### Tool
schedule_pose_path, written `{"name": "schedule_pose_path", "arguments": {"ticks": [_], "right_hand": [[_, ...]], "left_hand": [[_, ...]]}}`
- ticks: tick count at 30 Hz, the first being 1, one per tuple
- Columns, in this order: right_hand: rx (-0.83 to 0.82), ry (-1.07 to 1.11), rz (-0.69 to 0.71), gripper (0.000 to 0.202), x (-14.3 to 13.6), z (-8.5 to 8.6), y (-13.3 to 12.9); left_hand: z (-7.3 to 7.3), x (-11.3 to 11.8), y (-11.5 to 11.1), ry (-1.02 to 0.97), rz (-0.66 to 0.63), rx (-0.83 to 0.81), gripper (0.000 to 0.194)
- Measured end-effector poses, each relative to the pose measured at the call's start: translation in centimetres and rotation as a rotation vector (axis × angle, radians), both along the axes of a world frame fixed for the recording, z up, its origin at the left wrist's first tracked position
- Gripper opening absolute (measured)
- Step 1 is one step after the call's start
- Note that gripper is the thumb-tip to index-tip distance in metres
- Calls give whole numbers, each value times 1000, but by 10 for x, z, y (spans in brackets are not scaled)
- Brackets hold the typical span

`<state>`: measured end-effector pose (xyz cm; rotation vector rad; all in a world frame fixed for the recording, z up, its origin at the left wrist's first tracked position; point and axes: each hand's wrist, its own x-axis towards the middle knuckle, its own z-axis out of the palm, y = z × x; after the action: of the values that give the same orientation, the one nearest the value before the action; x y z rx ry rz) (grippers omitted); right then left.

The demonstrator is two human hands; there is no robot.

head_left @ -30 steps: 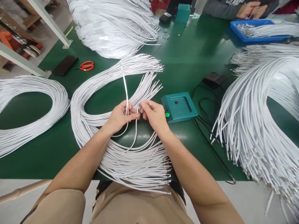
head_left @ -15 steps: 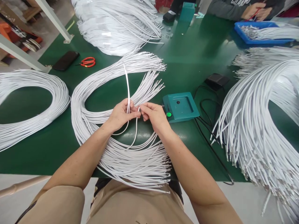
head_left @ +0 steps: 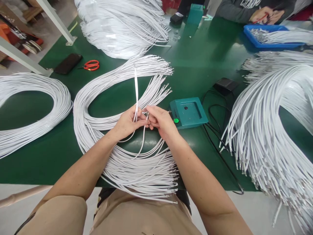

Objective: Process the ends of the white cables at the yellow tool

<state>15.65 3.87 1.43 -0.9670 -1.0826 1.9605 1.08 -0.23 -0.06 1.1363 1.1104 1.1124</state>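
My left hand (head_left: 128,123) is closed on a thin white cable (head_left: 136,86), part of which stands up above the thumb while another part hangs below. Close against it, my right hand (head_left: 161,121) pinches at the cable's tip, where a small metal-looking end shows between the fingertips. The fingers partly hide that end. Beneath and around both hands lies a curved bundle of white cables (head_left: 81,107), with more cable ends (head_left: 146,178) fanned out near my body. Just right of my right hand sits a teal device (head_left: 176,105) with a lit green button (head_left: 176,120).
Red-handled scissors (head_left: 91,65) and a dark phone-like object (head_left: 68,63) lie at the back left. More white cable coils (head_left: 56,107) flank the work area, with a large pile (head_left: 264,130) at right. Black cords (head_left: 221,160) trail rightward. Opposite, a person's hands (head_left: 266,15) work behind a blue tray (head_left: 249,34).
My right fingers have curled further over the cable tip and moved closer to my left fingers. The upright part of the cable has swung slightly right.
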Motion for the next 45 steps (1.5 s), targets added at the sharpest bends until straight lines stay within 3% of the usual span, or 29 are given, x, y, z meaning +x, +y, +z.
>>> {"name": "schedule_pose_path", "arguments": {"ticks": [10,16,20,31,34,39,45], "right_hand": [[-80,143,105,45,4,-8,3],[-31,101,28,27,4,-6,1],[45,12,-44,31,2,-2,-1],[-10,66,54,28,6,-4,3],[167,-90,-11,27,6,-2,0],[753,-535,-148,11,4,-5,-5],[1349,-956,5,32,7,-8,-5]], "left_hand": [[-3,-6,1,5,30,7,40],[-3,-9,2,-7,31,48,36],[-3,-9,2,-7,9,71,47],[-2,-9,1,61,11,90,58],[-3,-10,2,67,10,91,51],[-2,-11,2,-57,-1,-30,41],[3,-18,5,-370,-17,-341,34]]}}
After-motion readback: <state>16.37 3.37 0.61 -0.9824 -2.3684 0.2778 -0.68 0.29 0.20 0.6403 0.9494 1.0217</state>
